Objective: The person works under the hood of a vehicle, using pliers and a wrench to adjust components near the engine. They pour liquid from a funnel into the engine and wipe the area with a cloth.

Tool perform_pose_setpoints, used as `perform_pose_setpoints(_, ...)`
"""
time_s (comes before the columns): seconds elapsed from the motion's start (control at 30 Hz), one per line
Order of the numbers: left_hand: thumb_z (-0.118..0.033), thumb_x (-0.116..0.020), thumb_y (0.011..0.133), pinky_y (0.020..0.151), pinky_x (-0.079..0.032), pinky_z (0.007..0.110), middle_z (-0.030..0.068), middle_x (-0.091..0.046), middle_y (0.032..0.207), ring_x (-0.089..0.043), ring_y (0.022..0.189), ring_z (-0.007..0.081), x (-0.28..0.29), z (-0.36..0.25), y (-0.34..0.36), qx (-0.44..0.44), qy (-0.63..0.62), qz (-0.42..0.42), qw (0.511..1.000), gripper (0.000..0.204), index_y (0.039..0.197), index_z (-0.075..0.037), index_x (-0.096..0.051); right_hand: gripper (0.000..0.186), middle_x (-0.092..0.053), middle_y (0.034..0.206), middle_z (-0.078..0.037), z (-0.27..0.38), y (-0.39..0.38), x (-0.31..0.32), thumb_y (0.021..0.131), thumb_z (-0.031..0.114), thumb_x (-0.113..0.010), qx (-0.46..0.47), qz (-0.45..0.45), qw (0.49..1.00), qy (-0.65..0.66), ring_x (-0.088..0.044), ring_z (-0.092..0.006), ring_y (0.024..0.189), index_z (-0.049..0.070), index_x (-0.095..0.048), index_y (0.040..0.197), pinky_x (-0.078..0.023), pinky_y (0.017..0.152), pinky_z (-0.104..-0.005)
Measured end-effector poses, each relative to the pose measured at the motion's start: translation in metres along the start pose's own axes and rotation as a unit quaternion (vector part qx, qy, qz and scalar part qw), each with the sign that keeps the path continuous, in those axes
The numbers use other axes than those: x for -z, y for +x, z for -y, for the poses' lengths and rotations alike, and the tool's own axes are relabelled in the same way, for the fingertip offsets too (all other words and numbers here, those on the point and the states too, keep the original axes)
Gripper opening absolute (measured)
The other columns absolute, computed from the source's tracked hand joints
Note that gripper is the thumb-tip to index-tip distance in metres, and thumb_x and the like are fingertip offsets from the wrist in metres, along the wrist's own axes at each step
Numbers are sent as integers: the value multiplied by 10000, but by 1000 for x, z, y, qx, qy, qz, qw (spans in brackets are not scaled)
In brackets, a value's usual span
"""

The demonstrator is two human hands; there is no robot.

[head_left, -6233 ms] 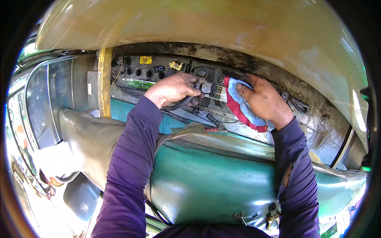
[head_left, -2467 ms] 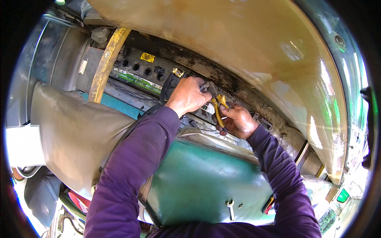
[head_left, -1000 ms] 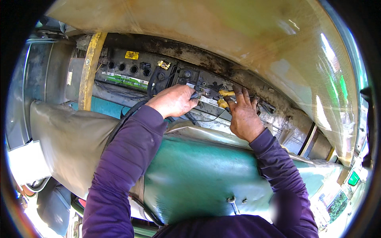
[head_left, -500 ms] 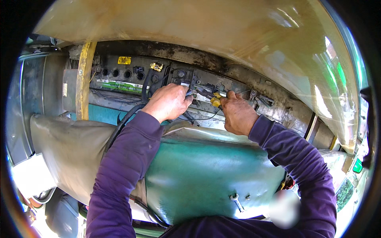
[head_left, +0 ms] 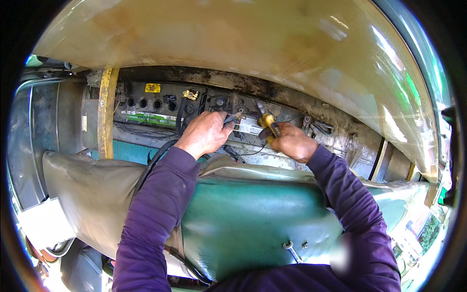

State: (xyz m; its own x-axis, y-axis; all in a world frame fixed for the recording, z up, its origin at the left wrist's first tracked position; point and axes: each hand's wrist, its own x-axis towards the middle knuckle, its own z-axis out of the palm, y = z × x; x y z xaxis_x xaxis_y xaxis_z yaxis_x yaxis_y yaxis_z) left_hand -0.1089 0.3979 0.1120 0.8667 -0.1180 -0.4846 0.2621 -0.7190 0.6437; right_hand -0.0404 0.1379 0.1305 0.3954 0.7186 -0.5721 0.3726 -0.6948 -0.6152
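Just above the centre of the frame, the left hand rests knuckles-up on the top of a dark, grimy battery, its fingers curled shut around a black cable end close to a terminal post; exactly what the fingertips pinch is hidden beneath the hand. The cable runs down and to the left from under the palm, along the purple sleeve. Just to the right, the right hand is closed in a fist around the yellow handles of a pair of pliers, whose grey nose points up and to the left toward the battery's top edge, near the left hand's fingertips; whether the nose touches anything there cannot be told. The battery sits in a recess in the upper middle of the frame, under a large raised beige panel that fills the top. A brass-coloured clamp lies on the battery to the upper left of the left hand, and a yellow strap stands upright at the recess's left end. Both forearms reach over a green padded seat across the lower half, with a grey cover at lower left.
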Motion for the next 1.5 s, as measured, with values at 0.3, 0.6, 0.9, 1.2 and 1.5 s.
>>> perform_pose_setpoints(0.3, -322, -626, 957, 760, -506, 545, 301, -657, 836, -644, 859, 492, -1, 3, -3, -39, 15, 40, 998, 368, 949, 44, -668, 565, -451, 1314, -313, -9, -11, 8, 760, 58, -582, 37, -26, 986, -158, -455, -469, 1286, -78, -538, 1306, -370, 1113, -579)
perform_pose_setpoints(0.6, -303, -638, 936, 759, -515, 550, 289, -664, 829, -647, 841, 488, -5, 4, -6, -91, 47, 33, 994, 326, 948, 21, -680, 525, -467, 1220, -273, -8, -1, 29, 754, 64, -618, 61, 56, 957, -277, -524, -460, 1211, -83, -558, 1254, -459, 986, -644)
perform_pose_setpoints(0.9, -292, -646, 924, 781, -536, 538, 274, -680, 841, -666, 837, 467, -5, -2, -7, -113, 92, 57, 988, 308, 1000, 1, -704, 523, -471, 1185, -276, 0, 7, 45, 745, 34, -634, 62, 178, 942, -279, -589, -450, 1084, -91, -560, 1248, -507, 933, -564)
perform_pose_setpoints(1.2, -347, -642, 939, 758, -503, 548, 286, -672, 841, -646, 849, 495, 3, -4, -4, -88, 6, 38, 995, 375, 1013, 17, -687, 513, -449, 1415, -276, -19, 4, 30, 730, 100, -665, 162, 86, 977, -106, -483, -421, 1299, -84, -626, 1207, -428, 1113, -437)
perform_pose_setpoints(1.5, -416, -582, 1018, 741, -500, 449, 209, -688, 859, -653, 816, 375, -8, 10, 7, -59, -106, 59, 991, 448, 1102, 20, -649, 578, -528, 1290, -309, -9, -6, 5, 823, 121, -606, 12, -2, 997, 73, -539, -468, 1200, -23, -503, 1373, -456, 1057, -463)
